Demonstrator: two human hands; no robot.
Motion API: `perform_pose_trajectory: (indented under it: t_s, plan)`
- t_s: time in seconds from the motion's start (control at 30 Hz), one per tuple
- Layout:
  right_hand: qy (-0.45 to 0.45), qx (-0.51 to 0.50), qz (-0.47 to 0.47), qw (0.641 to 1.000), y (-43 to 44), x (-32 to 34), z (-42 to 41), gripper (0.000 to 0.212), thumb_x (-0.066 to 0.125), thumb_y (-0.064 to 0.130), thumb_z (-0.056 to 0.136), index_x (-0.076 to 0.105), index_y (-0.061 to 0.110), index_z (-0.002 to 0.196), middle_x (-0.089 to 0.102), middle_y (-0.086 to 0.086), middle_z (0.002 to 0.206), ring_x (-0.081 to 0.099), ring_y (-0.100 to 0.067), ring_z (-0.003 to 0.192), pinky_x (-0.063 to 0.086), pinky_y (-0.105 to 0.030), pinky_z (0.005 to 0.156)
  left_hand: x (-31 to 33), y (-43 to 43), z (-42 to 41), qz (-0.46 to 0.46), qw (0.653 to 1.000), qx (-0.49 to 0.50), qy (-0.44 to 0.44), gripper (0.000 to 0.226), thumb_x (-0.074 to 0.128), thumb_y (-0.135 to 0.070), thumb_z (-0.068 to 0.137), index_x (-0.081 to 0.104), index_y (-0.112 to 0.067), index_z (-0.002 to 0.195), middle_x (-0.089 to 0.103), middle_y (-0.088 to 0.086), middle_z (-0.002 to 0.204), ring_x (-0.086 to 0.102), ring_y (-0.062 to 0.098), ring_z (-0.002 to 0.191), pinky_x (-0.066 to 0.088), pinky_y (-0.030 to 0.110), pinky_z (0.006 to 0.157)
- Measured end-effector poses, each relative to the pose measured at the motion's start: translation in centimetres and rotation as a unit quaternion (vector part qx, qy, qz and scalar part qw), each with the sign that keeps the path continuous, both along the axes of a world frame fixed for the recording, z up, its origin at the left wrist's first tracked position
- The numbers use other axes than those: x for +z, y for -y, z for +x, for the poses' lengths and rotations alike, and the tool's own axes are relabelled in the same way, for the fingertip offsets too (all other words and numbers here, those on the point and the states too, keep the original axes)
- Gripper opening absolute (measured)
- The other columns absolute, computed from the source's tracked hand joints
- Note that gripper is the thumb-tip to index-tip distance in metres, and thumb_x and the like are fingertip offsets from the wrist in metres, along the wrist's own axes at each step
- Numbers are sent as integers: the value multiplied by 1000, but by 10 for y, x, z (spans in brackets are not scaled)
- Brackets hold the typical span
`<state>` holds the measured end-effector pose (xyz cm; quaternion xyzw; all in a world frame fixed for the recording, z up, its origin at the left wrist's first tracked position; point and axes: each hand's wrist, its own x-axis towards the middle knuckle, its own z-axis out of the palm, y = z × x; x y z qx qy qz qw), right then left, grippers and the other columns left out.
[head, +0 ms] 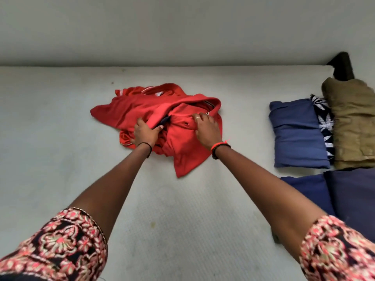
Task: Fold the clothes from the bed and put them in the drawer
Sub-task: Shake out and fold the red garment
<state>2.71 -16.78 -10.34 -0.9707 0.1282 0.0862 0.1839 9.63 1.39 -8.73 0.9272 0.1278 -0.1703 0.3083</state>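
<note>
1. The red polo shirt (pixel 162 126) lies crumpled mid-bed (pixel 50 118).
2. Left hand (pixel 145 132) fingers clutch a fold of it; right hand (pixel 206 128) fingers pinch its placket.
3. Folded clothes (pixel 296 134) sit well right of the right fingers.

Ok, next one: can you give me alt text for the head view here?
Both hands, the left hand and the right hand, grip a crumpled red shirt in the middle of a pale bed. On the bed's right side lie folded clothes: a blue piece, a black-and-white patterned one, an olive one and a dark navy one.
</note>
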Motion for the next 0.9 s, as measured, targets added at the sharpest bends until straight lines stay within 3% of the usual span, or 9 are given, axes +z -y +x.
perform_pose_trajectory:
  t_s: [0.07, 0.17, 0.33, 0.47, 0.57, 0.73, 0.9]
  plan:
    - [-16, 36, -36, 999, -1, 3, 6, 50, 38, 4, 92, 34, 11, 141, 45, -15, 135, 41, -36, 125, 38, -45, 98, 0, -10, 0, -14, 999, -40, 14, 47, 72, -29, 81, 58, -6, 120, 62, 19, 119, 56, 35, 112, 44, 42, 92]
    - [-18, 55, -87, 995, 6, 15, 10, 39, 32, 6, 95, 40, 7, 134, 50, -18, 129, 46, -35, 121, 36, -45, 95, 9, -14, -10, -81, 995, -34, 38, 31, 70, -21, 83, 66, 0, 105, 68, 22, 100, 63, 33, 95, 40, 31, 70]
    - [-28, 46, -73, 996, 10, 46, -18, 24, 45, 13, 90, 52, 5, 111, 60, -17, 115, 52, -35, 112, 37, -42, 90, 36, -23, -37, -156, 985, 38, 64, 31, 66, -16, 87, 61, 2, 112, 65, 22, 105, 60, 32, 100, 45, 34, 84]
    - [-12, 5, 13, 1000, 18, 87, -52, 8, 46, 16, 89, 52, 11, 88, 65, -17, 99, 58, -36, 97, 38, -40, 81, 69, -26, -48, -143, 982, 47, 112, 21, 65, -10, 85, 62, 4, 101, 59, 25, 103, 57, 34, 98, 44, 37, 86]
    - [18, -68, 126, 990, 28, 123, -68, 14, 46, 13, 87, 45, 8, 74, 61, -20, 78, 56, -37, 76, 35, -37, 64, 112, -18, -51, -141, 979, 49, 138, 17, 62, -4, 85, 61, 5, 99, 51, 22, 102, 52, 26, 89, 42, 33, 86]
    - [60, -80, 208, 973, 44, 214, -79, 15, 46, 9, 89, 55, -1, 82, 55, -13, 64, 55, -34, 63, 45, -40, 65, 195, 7, -42, -176, 965, 126, 151, 19, 54, -1, 78, 65, -1, 94, 63, 22, 103, 58, 35, 98, 47, 43, 91]
    - [106, -45, 205, 972, 56, 310, -89, 14, 44, 8, 93, 52, 4, 83, 54, -14, 72, 51, -30, 68, 32, -34, 62, 293, 33, -49, -282, 921, 208, 168, 28, 49, -4, 71, 68, 0, 91, 69, 20, 97, 63, 34, 96, 49, 39, 81]
